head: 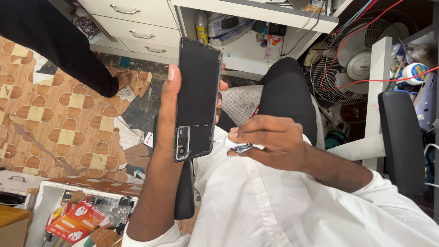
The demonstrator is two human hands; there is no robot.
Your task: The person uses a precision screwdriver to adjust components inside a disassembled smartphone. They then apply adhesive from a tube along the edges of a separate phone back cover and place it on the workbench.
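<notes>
Head view, looking down past a white shirt point(256, 206): the left hand point(171, 105) is closed around a black phone back panel point(196, 98), thumb along its left edge and fingertips point(223, 85) curling round its right edge, so the panel stands upright with its camera cutout at the lower end, nearest the wrist. Just right of that lower corner, the right hand point(270, 139) pinches a small crumpled white and grey wad point(240, 147) between thumb and fingers; the wad lies very near the panel's bottom right corner, and whether it touches cannot be told. Beyond the right hand a knee in black trousers point(288, 91) rises. Below the left forearm sits an open box point(82, 210) with red packets in it. Farther out, left of the left hand, lies a worn patterned floor point(68, 119), where another person's bare foot point(124, 78) and dark trouser leg stand. Above the left hand are white drawers point(137, 23) and a cluttered open shelf point(247, 36). Right of the right hand stand a wire fan point(352, 64) crossed by a red cable, and a dark chair back point(402, 137).
</notes>
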